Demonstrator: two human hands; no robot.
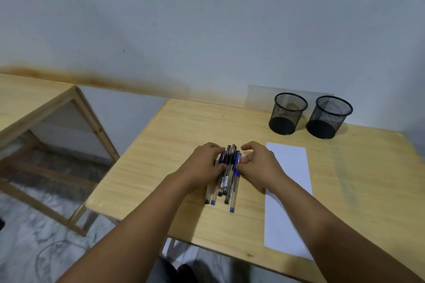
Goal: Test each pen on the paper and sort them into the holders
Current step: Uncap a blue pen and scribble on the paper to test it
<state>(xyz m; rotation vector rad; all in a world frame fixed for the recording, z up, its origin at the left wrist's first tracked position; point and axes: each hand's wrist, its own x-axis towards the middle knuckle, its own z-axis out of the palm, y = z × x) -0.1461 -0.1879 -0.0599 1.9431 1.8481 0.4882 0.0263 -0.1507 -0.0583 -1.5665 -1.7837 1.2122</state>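
Pens point(227, 177) lie bunched on the table just left of the paper point(287, 190), left hand point(204, 163) and right hand point(257, 163) curled round them. Better to pinch one free; both holders point(288, 112) stand beyond the paper.

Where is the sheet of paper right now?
In the head view the paper lies flat on the table, just right of the right hand and the bunch of pens, with the two mesh holders beyond its far end.
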